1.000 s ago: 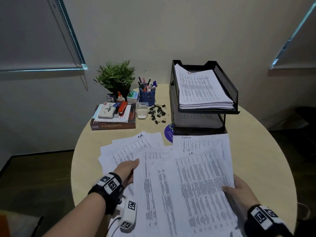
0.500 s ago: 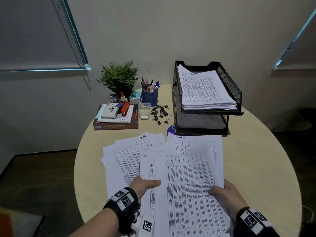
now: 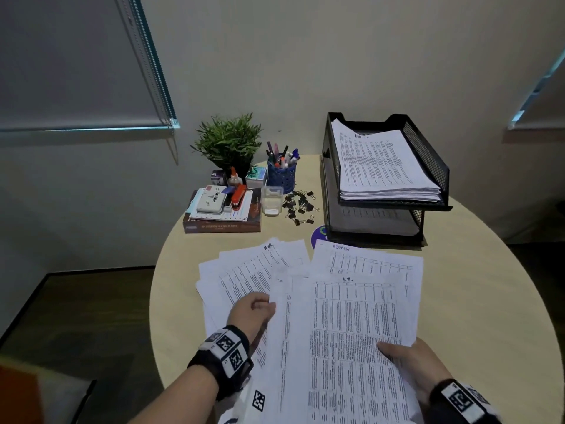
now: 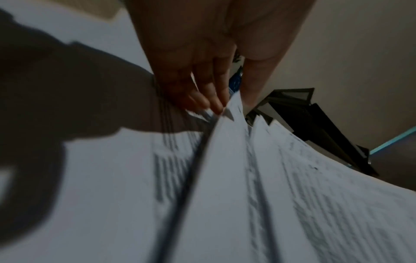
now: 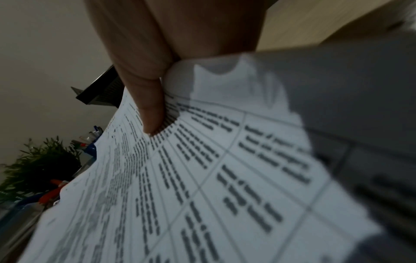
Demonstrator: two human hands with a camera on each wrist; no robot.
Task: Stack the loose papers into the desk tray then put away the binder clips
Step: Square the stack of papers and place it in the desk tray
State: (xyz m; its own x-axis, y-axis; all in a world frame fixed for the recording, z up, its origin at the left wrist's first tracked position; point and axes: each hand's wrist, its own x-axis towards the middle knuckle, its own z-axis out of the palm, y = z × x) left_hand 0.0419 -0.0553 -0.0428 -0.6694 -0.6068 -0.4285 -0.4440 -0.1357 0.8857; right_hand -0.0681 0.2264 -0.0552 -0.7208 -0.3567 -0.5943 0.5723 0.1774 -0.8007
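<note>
Gathering: both hands have pulled the loose papers (image 3: 351, 332) nearer, left hand (image 3: 250, 310) and right hand (image 3: 409, 359) pinching opposite edges; desk tray (image 3: 428, 148) next.

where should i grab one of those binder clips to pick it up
Probably by the black body, pinched from above. The binder clips lie loose on the table between the clear plastic box and the desk tray, wire handles splayed flat, so the raised body is likely the easiest part for fingers. Both hands are busy: left hand and right hand grip loose papers.
</note>
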